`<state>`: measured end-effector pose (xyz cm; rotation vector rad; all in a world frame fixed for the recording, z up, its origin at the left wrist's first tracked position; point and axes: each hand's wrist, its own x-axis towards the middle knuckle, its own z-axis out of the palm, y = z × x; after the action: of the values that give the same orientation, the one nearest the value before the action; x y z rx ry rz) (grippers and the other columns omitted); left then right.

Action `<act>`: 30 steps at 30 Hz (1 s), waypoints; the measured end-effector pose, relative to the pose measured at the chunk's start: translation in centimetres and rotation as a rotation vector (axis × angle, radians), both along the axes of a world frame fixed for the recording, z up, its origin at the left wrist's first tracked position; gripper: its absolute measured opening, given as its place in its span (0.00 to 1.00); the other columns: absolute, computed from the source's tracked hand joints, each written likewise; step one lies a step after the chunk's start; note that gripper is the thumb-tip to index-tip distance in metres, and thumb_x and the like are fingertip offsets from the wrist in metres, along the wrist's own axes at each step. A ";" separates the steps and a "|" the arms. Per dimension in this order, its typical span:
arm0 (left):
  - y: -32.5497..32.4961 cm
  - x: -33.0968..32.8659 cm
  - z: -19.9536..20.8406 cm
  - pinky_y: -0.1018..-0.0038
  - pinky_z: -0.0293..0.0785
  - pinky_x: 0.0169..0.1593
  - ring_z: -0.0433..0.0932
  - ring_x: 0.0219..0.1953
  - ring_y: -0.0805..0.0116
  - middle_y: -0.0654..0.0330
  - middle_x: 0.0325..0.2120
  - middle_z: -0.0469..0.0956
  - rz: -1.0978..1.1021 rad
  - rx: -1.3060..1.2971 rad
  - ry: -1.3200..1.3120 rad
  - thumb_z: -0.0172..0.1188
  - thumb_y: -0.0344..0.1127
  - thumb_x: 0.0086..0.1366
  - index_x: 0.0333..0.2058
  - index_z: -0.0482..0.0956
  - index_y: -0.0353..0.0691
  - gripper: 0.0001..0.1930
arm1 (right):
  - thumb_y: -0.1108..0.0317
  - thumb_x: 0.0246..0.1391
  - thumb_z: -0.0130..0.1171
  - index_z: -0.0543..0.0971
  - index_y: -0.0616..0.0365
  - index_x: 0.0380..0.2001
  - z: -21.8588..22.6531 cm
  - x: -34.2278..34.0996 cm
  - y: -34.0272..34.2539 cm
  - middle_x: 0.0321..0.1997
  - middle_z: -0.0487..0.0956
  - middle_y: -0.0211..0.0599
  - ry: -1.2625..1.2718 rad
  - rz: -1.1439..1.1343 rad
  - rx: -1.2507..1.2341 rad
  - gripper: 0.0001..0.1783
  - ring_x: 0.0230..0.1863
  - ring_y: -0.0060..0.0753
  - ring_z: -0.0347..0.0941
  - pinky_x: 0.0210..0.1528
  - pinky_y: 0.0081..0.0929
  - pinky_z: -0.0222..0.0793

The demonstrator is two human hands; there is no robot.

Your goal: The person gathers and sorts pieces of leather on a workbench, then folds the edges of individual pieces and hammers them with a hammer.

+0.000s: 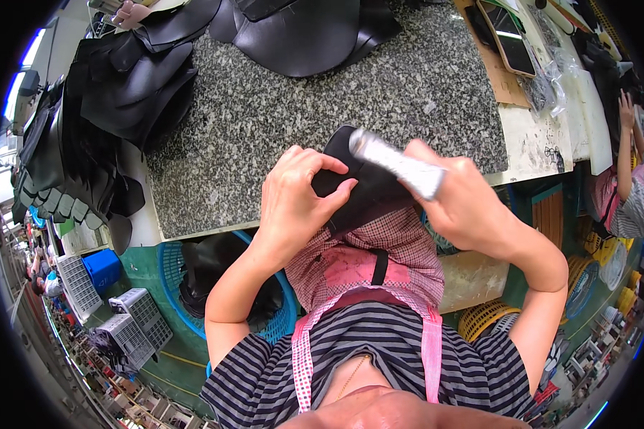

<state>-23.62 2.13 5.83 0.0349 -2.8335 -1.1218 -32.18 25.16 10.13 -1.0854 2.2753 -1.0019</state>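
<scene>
A black leather-like piece (371, 194) lies over the front edge of the stone slab, its near part hanging toward my lap. My left hand (297, 193) is at its left side, thumb and curled forefinger nearly meeting on the piece to hold it. In my right hand (459, 196) is a hammer with a silver metal head (399, 164), smeared a little by motion. The rounded end of that head hangs over the upper part of the piece; whether it touches cannot be told. My right fingers hide the handle.
The speckled grey stone slab (265, 121) covers the table. Black cut pieces are heaped at its far edge (300, 36) and on the left (132, 82). A phone (508, 39) lies at the far right. Below stand a blue basket (168, 268) and grey crates (143, 314). Another person's arm (626, 143) shows at right.
</scene>
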 end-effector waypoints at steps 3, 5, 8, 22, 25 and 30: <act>0.0 0.3 -0.1 0.65 0.76 0.45 0.80 0.38 0.58 0.58 0.30 0.83 0.012 0.023 0.018 0.76 0.30 0.52 0.33 0.84 0.37 0.11 | 0.67 0.68 0.50 0.66 0.63 0.43 0.5 0.7 -0.2 0.23 0.77 0.59 0.146 -0.001 -0.153 0.10 0.31 0.70 0.77 0.34 0.59 0.71; 0.2 0.2 0.0 0.65 0.75 0.45 0.80 0.38 0.57 0.58 0.30 0.82 -0.026 0.034 0.079 0.76 0.30 0.52 0.32 0.83 0.36 0.11 | 0.67 0.68 0.50 0.66 0.63 0.44 -1.2 1.4 -0.1 0.23 0.77 0.59 -0.077 0.000 0.093 0.10 0.31 0.69 0.77 0.34 0.60 0.71; -0.6 1.5 -0.1 0.67 0.76 0.41 0.80 0.35 0.59 0.58 0.29 0.81 -0.038 0.024 0.126 0.76 0.28 0.52 0.33 0.84 0.37 0.11 | 0.67 0.68 0.50 0.66 0.63 0.44 -1.6 1.6 0.0 0.23 0.77 0.59 -0.060 -0.006 0.095 0.11 0.31 0.69 0.77 0.34 0.60 0.71; -1.1 1.1 0.9 0.71 0.78 0.41 0.85 0.35 0.61 0.57 0.31 0.85 0.007 0.048 -0.092 0.76 0.31 0.53 0.34 0.86 0.37 0.11 | 0.75 0.61 0.50 0.67 0.65 0.46 -0.9 2.1 0.2 0.26 0.78 0.60 -0.035 0.019 0.108 0.11 0.31 0.67 0.79 0.32 0.55 0.73; -1.2 1.1 1.0 0.70 0.78 0.41 0.86 0.36 0.60 0.56 0.31 0.85 -0.011 0.018 -0.066 0.76 0.31 0.53 0.35 0.86 0.37 0.11 | 0.76 0.59 0.49 0.67 0.65 0.44 0.4 1.3 -0.1 0.24 0.78 0.59 0.029 -0.097 -0.018 0.11 0.31 0.67 0.79 0.34 0.56 0.73; -0.4 1.6 -0.4 0.68 0.77 0.36 0.84 0.34 0.57 0.56 0.32 0.83 -0.037 0.010 0.159 0.74 0.28 0.55 0.35 0.84 0.40 0.09 | 0.77 0.57 0.50 0.66 0.64 0.42 -1.5 2.5 0.8 0.23 0.77 0.59 -0.034 -0.019 0.056 0.09 0.31 0.69 0.77 0.33 0.57 0.71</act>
<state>-22.02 1.75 5.41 -0.1014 -2.6991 -1.0932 -29.70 25.92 8.58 -1.0184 2.2762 -0.9514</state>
